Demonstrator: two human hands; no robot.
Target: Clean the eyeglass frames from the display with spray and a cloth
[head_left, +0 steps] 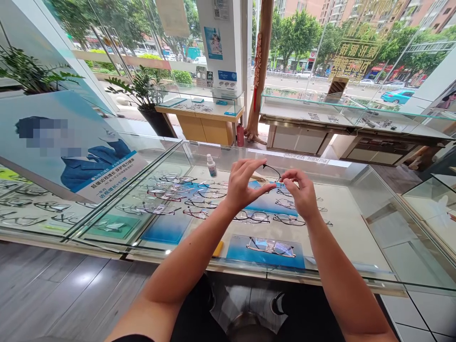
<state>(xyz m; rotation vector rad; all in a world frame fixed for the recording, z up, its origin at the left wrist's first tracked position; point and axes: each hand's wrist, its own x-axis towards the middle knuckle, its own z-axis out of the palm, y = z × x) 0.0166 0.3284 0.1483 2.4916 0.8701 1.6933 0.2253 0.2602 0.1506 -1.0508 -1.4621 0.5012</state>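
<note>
Above the glass display counter [338,183], both of my hands hold up a dark, thin-rimmed pair of eyeglasses [274,169]. My left hand [244,183] grips it from the left, index finger at the upper end and thumb stretched out beneath. On the other side, my right hand [301,192] pinches it between thumb and fingertips. Much of the frame is hidden by my fingers. Rows of glasses [252,217] lie under and around my hands inside the counter. Closer to me, a separate pair with bluish lenses [272,247] lies over a blue card [235,256].
A small white spray bottle [211,166] stands left of my hands. A poster board [71,142] leans over the counter's left part. Beyond are a potted plant [142,90], a wooden post [261,66], a red fire extinguisher [240,135] and more display cases [299,116] by the windows.
</note>
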